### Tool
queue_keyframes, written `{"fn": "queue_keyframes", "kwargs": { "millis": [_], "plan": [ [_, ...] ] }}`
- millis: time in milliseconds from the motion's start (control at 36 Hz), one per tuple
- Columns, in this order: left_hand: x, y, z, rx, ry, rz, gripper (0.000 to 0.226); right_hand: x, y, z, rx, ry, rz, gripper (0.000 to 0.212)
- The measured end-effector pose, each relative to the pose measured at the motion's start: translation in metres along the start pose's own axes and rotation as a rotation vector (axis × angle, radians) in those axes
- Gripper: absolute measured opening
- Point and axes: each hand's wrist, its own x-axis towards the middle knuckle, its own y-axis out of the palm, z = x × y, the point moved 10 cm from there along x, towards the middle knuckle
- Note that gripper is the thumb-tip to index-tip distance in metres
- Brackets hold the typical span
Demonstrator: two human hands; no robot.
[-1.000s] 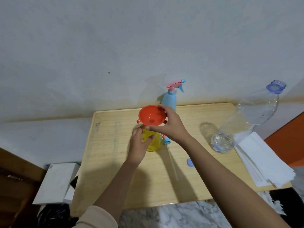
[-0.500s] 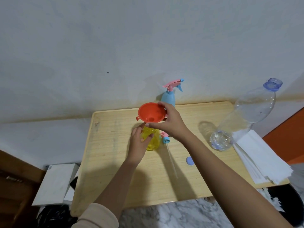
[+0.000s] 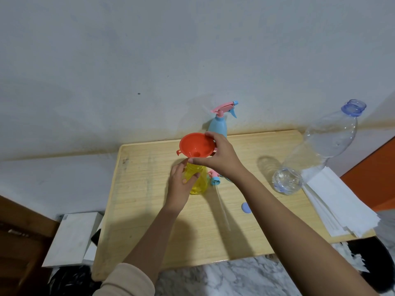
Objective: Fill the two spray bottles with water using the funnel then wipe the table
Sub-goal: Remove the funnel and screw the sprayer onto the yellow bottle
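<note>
My right hand [image 3: 220, 157] grips the rim of the orange funnel [image 3: 195, 145], which sits over the open neck of the yellow spray bottle [image 3: 197, 180]. My left hand [image 3: 179, 184] is wrapped around that yellow bottle on the wooden table [image 3: 149, 210]. The bottle's removed spray head [image 3: 214, 179], pink and blue with a clear tube, lies just to its right. The blue spray bottle [image 3: 218, 127] with a pink trigger stands upright at the table's back edge. A large clear water bottle [image 3: 318, 150], uncapped, stands at the right with a little water in its base.
A blue cap [image 3: 245, 207] lies on the table near my right forearm. A stack of white paper towels [image 3: 339, 201] covers the table's right edge. A white box [image 3: 72, 238] sits left of the table, below it. A wall is close behind.
The funnel has shifted slightly and settled lower over the yellow bottle's neck. Both hands keep their grip.
</note>
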Motion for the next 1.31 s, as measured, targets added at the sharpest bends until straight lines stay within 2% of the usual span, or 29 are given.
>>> {"fn": "queue_keyframes", "kwargs": {
  "millis": [694,944,1111,1306],
  "plan": [
    [0.001,0.0,0.008,0.037,-0.021,0.008,0.041,0.003,0.004,0.001,-0.038,0.002,0.042,0.091],
    [-0.001,0.002,0.008,0.002,0.014,-0.002,0.05,-0.001,-0.042,-0.013,0.213,0.079,-0.128,0.081],
    [-0.005,0.003,0.01,-0.022,0.058,-0.021,0.045,-0.002,-0.073,-0.071,0.077,0.188,-0.17,0.088],
    [-0.002,0.003,0.009,0.078,0.079,-0.057,0.046,-0.022,-0.076,-0.162,-0.094,0.478,-0.146,0.093]
  ]
}}
